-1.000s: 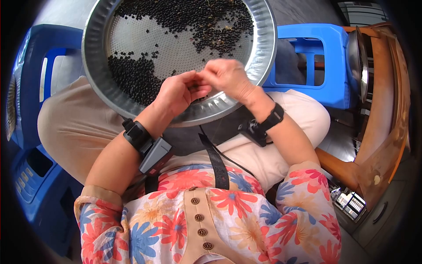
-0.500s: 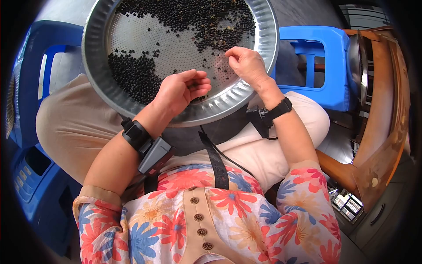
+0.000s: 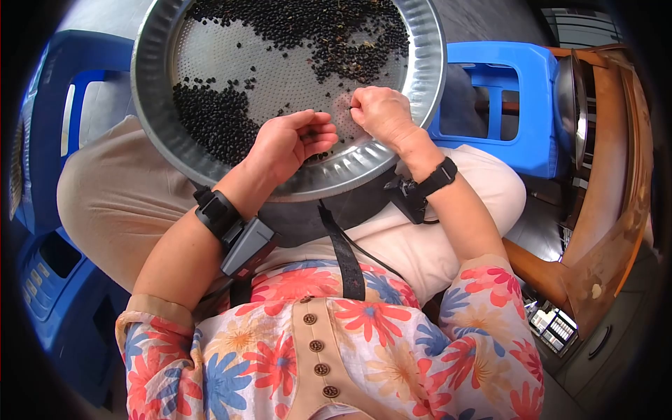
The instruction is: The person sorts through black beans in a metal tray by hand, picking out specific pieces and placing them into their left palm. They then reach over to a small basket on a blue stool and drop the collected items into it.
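A round metal pan with fluted sides and a perforated bottom rests over my lap. Black beans lie in it, in a wide spread mixed with pale bits at the far side and a smaller heap at the left. My left hand is cupped, palm turned inward, over the near rim; dark beans show between its curled fingers. My right hand is closed in a pinch above the pan's right part, knuckles up. Whatever its fingertips hold is too small to make out.
Blue plastic stools stand at the left and right of the pan. A wooden chair frame is at the far right, beside a metal lid-like disc. Straps and dark devices sit on both wrists.
My right hand has moved slightly left and nearer to me, toward my left hand, with its fingers still pinched. My left hand has stayed almost in place.
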Available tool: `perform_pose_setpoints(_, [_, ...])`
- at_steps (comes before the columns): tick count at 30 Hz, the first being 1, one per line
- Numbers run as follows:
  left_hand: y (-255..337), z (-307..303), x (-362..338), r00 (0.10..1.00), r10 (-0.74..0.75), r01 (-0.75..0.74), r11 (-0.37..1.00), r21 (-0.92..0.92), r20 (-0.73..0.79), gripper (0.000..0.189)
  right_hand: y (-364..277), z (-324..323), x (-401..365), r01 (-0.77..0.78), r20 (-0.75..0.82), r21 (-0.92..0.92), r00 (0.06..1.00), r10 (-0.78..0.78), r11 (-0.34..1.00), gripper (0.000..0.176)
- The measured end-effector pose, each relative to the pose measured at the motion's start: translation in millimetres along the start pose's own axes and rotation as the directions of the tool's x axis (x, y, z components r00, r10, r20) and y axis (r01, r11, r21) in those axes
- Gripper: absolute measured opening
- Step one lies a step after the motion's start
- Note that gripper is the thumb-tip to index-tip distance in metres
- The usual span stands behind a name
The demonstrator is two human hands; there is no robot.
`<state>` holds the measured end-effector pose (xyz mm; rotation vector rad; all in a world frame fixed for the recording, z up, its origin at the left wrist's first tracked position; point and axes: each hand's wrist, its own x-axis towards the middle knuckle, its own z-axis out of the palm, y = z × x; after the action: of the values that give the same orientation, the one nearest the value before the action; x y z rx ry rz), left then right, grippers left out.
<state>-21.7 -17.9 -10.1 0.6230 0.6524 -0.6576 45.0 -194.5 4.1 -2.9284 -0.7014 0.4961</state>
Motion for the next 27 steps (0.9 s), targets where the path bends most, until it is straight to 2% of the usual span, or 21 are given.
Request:
perform_pose_setpoints(4, [0, -1, 0, 1.000, 0.006, -0.006, 1.000, -0.001, 0.011, 0.029, -1, -1, 0, -0.025, 0.050, -0.018, 0.998, 0.026, 1.000, 0.014])
perform_pose_setpoints(9, [0, 0, -1, 1.000, 0.011, -0.011, 1.000, -0.025, -0.012, 0.027, -3, -2, -3, -0.001, -0.033, 0.196, 0.999, 0.008, 0.981, 0.013])
perform_pose_setpoints(13, [0, -1, 0, 1.000, 0.015, -0.015, 1.000, -0.024, -0.007, 0.027, -4, 6, -4, 0.044, -0.080, 0.186, 0.996, -0.029, 0.982, 0.012])
perform_pose_setpoints(18, [2, 1, -1, 1.000, 0.013, -0.013, 1.000, -0.024, -0.011, 0.027, -5, 7, -2, 0.079, -0.080, 0.031, 0.994, -0.076, 0.996, 0.012])
perform_pose_setpoints(22, [3, 1, -1, 1.000, 0.013, -0.013, 1.000, -0.016, -0.007, 0.027, -4, 8, 1, 0.066, -0.105, 0.043, 0.993, -0.061, 0.997, 0.014])
perform_pose_setpoints(24, [2, 1, -1, 1.000, 0.021, -0.021, 1.000, -0.015, -0.010, 0.027, -4, 4, 2, -0.032, -0.006, 0.154, 0.999, 0.033, 0.988, 0.013])
perform_pose_setpoints(25, [1, 0, -1, 1.000, 0.019, -0.019, 1.000, -0.016, -0.014, 0.027, -6, 3, 0, -0.031, -0.002, 0.156, 1.000, 0.031, 0.987, 0.013])
perform_pose_setpoints(27, [0, -2, 0, 1.000, 0.008, -0.008, 1.000, 0.001, -0.021, 0.028, -10, -3, -5, 0.029, -0.044, 0.389, 0.999, -0.014, 0.921, 0.015])
